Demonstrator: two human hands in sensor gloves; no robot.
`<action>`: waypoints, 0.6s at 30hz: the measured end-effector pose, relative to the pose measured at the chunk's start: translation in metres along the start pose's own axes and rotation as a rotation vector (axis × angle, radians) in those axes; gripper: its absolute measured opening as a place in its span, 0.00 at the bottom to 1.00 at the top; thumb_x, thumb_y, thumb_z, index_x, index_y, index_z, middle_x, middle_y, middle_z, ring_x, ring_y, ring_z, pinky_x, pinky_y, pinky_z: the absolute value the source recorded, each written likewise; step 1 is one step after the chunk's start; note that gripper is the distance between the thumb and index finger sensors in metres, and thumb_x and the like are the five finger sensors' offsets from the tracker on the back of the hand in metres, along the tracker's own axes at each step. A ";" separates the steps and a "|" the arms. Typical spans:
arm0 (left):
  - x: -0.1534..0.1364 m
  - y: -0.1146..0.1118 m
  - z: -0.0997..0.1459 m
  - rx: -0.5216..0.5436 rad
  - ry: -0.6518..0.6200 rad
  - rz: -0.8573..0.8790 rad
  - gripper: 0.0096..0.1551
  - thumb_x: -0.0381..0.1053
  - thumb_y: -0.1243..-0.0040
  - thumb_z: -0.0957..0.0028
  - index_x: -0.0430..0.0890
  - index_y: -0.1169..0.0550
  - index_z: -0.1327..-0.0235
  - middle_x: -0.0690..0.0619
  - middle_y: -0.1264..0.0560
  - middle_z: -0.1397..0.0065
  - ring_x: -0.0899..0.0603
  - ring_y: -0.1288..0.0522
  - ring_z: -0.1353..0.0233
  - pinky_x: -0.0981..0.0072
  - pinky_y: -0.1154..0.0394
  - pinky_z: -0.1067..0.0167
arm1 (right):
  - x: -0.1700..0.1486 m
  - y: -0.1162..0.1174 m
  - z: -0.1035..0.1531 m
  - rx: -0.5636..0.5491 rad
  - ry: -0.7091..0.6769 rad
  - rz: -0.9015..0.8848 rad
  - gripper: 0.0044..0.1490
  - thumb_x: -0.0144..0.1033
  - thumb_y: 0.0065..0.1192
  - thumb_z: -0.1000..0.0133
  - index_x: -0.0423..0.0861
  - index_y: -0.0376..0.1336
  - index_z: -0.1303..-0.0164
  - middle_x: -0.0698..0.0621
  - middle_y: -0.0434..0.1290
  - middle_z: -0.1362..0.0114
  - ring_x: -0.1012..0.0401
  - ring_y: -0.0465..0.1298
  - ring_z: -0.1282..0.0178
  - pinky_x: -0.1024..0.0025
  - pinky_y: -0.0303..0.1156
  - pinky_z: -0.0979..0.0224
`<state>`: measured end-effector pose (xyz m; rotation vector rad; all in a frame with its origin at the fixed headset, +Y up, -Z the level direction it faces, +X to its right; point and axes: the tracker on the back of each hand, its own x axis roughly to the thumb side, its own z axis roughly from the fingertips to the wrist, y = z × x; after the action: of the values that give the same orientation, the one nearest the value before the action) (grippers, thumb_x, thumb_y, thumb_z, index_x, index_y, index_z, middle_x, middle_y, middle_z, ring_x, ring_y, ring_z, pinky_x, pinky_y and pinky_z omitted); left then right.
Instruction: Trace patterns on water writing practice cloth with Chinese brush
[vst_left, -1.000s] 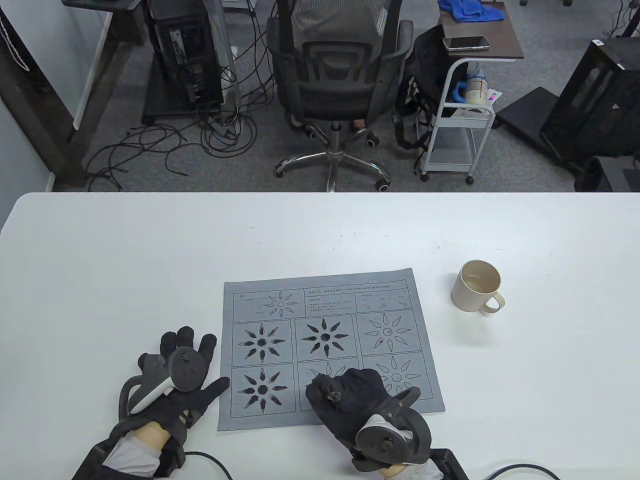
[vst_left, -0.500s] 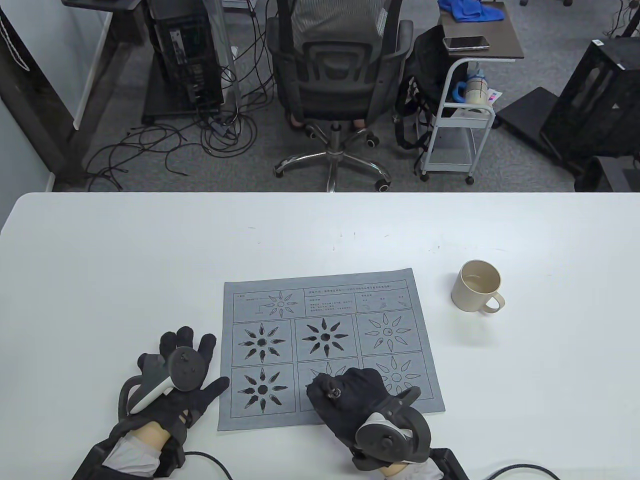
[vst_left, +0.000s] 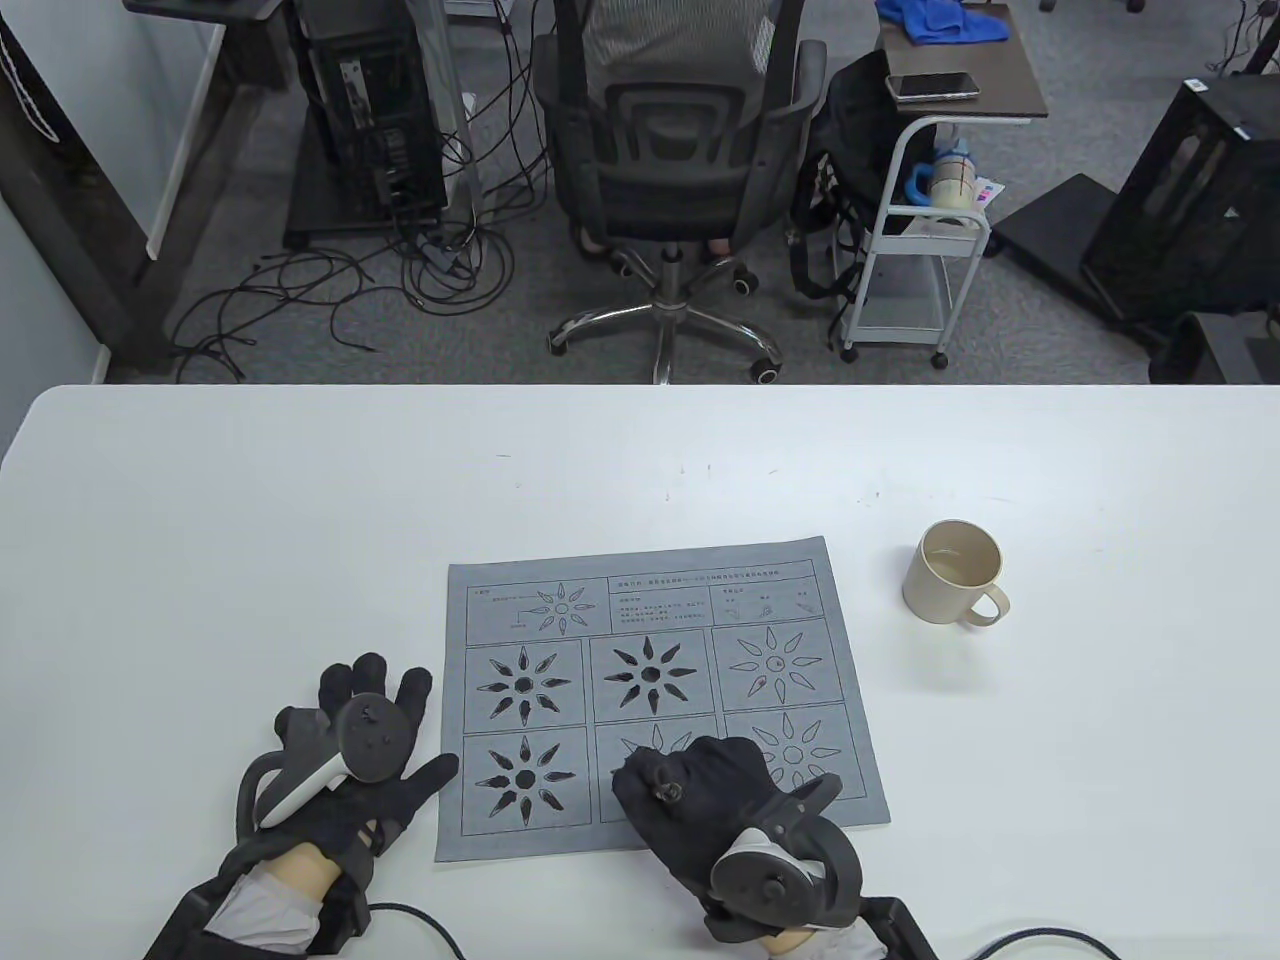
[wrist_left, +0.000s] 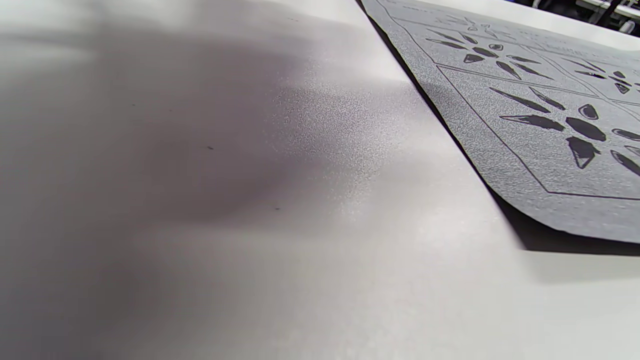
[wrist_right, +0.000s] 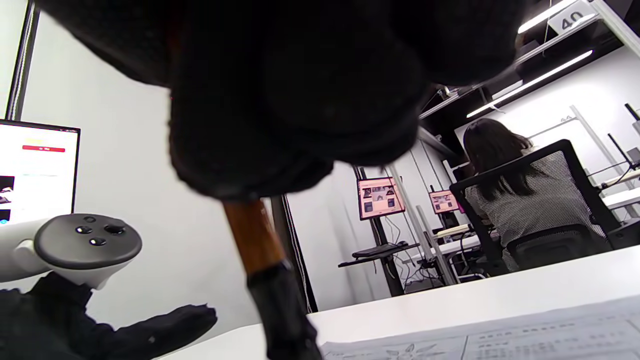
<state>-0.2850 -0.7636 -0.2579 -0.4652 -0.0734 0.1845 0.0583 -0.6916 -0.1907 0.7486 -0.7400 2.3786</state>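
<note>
A grey water-writing cloth (vst_left: 660, 700) printed with sunburst patterns lies on the white table (vst_left: 300, 500). Three patterns are filled dark; those on the right are outlines. My right hand (vst_left: 690, 790) sits over the bottom middle cell, its fingers curled round a brush. In the right wrist view the brush (wrist_right: 260, 260) shows a brown shaft and black ferrule pointing down at the cloth (wrist_right: 500, 340); its tip is out of sight. My left hand (vst_left: 360, 740) lies flat on the table, fingers spread, just left of the cloth. The left wrist view shows the cloth's edge (wrist_left: 525, 125).
A beige mug (vst_left: 955, 572) stands on the table right of the cloth. Beyond the far table edge are an occupied office chair (vst_left: 680, 150), floor cables and a white cart (vst_left: 920, 240). My left hand with its tracker (wrist_right: 85, 245) appears in the right wrist view.
</note>
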 end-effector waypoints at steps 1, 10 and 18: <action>0.000 0.000 0.000 0.000 0.000 0.000 0.50 0.76 0.64 0.49 0.66 0.74 0.30 0.51 0.82 0.24 0.38 0.83 0.26 0.23 0.74 0.33 | 0.000 0.000 0.000 0.000 -0.001 0.002 0.22 0.47 0.68 0.43 0.41 0.77 0.58 0.48 0.87 0.68 0.56 0.83 0.68 0.54 0.77 0.52; 0.000 0.000 0.000 -0.001 0.001 0.000 0.50 0.76 0.64 0.49 0.66 0.74 0.30 0.51 0.82 0.24 0.38 0.83 0.26 0.23 0.75 0.33 | -0.007 0.000 0.000 -0.009 0.040 0.033 0.22 0.47 0.68 0.43 0.41 0.77 0.58 0.48 0.87 0.68 0.56 0.83 0.68 0.54 0.77 0.52; 0.000 0.000 0.000 0.000 0.002 0.002 0.50 0.76 0.64 0.48 0.66 0.74 0.30 0.51 0.82 0.24 0.38 0.83 0.26 0.23 0.74 0.33 | -0.005 -0.006 0.000 -0.035 0.025 0.051 0.22 0.47 0.68 0.43 0.40 0.77 0.58 0.48 0.87 0.68 0.56 0.83 0.68 0.54 0.77 0.52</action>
<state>-0.2855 -0.7634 -0.2577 -0.4658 -0.0710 0.1864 0.0658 -0.6887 -0.1917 0.6925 -0.7971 2.4095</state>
